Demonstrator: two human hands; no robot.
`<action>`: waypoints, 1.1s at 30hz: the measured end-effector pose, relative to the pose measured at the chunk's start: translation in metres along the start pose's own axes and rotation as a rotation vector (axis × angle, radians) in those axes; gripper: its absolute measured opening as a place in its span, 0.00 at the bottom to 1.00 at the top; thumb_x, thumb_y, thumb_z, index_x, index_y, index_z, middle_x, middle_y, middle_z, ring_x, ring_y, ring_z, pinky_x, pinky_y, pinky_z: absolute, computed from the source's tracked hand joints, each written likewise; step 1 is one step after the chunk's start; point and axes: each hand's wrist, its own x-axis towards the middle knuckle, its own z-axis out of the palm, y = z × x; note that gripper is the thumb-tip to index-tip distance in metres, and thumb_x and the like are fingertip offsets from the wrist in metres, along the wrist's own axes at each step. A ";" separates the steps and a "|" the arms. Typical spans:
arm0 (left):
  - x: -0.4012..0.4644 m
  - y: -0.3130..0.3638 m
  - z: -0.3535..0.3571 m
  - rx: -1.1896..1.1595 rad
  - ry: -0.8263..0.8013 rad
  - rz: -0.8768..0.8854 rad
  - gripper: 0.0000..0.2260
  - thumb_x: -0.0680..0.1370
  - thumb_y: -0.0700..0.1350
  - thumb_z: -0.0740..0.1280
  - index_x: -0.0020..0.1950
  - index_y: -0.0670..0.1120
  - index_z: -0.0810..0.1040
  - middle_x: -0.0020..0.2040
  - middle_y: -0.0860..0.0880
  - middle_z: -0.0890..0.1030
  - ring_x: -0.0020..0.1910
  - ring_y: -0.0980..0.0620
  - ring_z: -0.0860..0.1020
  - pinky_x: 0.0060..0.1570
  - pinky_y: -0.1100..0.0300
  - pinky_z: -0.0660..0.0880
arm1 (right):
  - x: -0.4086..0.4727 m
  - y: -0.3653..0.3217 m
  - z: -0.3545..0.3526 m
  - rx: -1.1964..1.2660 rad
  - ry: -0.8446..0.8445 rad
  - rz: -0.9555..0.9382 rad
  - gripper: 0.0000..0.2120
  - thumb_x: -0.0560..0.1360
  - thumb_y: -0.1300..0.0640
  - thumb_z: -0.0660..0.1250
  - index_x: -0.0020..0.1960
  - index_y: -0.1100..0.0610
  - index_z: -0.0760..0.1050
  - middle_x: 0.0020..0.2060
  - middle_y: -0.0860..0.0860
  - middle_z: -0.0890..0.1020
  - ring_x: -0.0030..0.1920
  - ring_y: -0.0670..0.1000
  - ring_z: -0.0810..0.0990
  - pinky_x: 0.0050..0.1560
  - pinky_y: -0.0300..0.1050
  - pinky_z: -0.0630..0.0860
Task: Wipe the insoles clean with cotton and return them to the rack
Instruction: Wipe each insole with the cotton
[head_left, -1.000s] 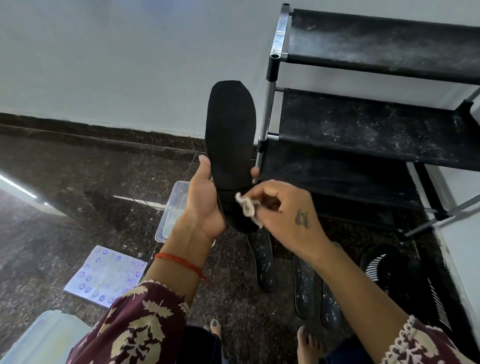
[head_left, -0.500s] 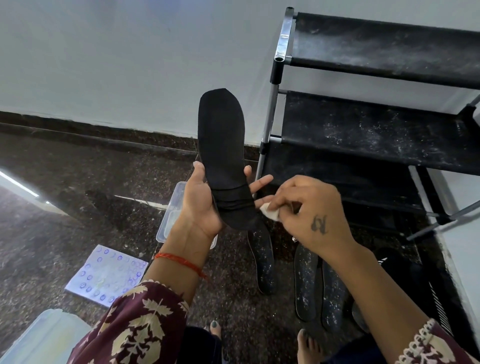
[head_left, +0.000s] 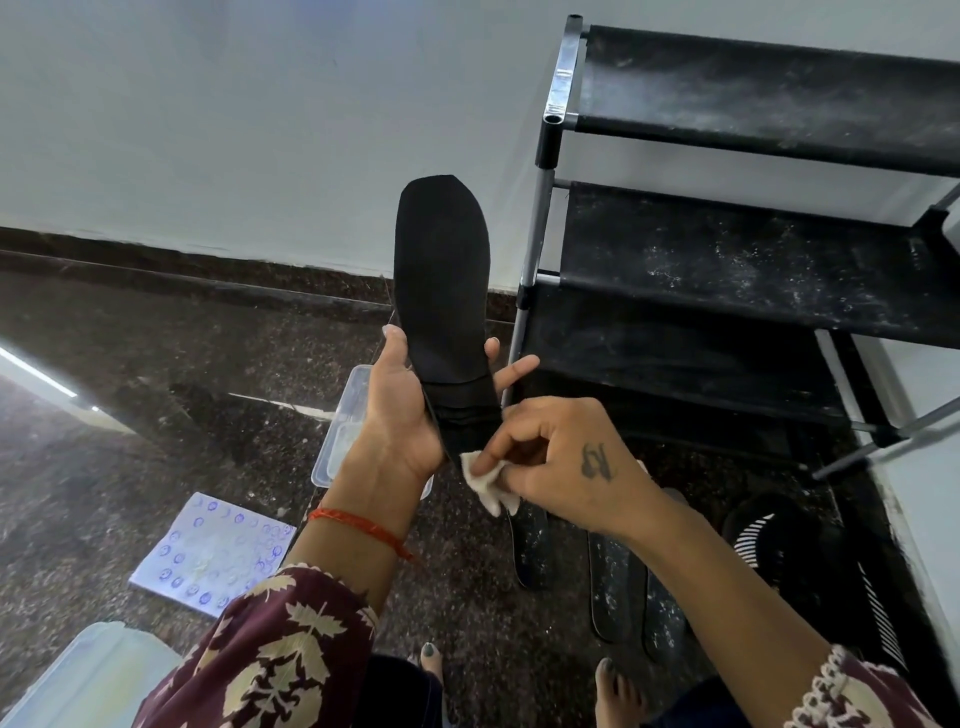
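Note:
My left hand (head_left: 410, 410) grips a black insole (head_left: 441, 280) by its heel end and holds it upright, toe pointing up. My right hand (head_left: 561, 462) pinches a white cotton piece (head_left: 488, 480) and presses it against the insole's lower edge. Three dusty black insoles (head_left: 618, 587) lie on the floor below my hands. The black shoe rack (head_left: 727, 270) stands to the right, and its fabric shelves look dusty.
A clear plastic box (head_left: 348, 415) sits on the floor behind my left hand. A white sheet with blue prints (head_left: 208, 556) lies at lower left, near a translucent lid (head_left: 88, 675). Black slippers (head_left: 789, 545) lie at the rack's foot. My bare feet (head_left: 613, 686) are below.
The insole has tilted and shifted slightly left in my left hand. My right hand moved the cotton from the heel's face out to its right side, then down to its lower edge.

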 end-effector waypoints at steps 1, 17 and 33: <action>-0.001 0.000 0.002 0.014 0.018 0.006 0.35 0.77 0.69 0.46 0.63 0.44 0.75 0.46 0.41 0.78 0.60 0.32 0.76 0.58 0.36 0.72 | -0.001 -0.004 -0.002 0.079 -0.052 0.028 0.08 0.65 0.65 0.74 0.38 0.53 0.84 0.37 0.46 0.83 0.39 0.43 0.81 0.42 0.37 0.78; 0.000 -0.004 0.006 -0.004 0.019 -0.010 0.36 0.76 0.70 0.46 0.65 0.44 0.73 0.45 0.42 0.77 0.64 0.34 0.72 0.52 0.38 0.75 | 0.000 -0.009 0.010 0.110 0.096 -0.053 0.07 0.68 0.65 0.72 0.44 0.55 0.83 0.38 0.41 0.80 0.38 0.41 0.79 0.39 0.29 0.73; 0.009 -0.029 -0.017 0.434 0.282 0.064 0.27 0.80 0.61 0.51 0.60 0.42 0.78 0.56 0.42 0.82 0.52 0.46 0.81 0.57 0.50 0.77 | 0.019 0.026 -0.002 0.493 0.246 0.502 0.04 0.70 0.63 0.70 0.41 0.55 0.80 0.41 0.53 0.83 0.43 0.51 0.82 0.52 0.51 0.80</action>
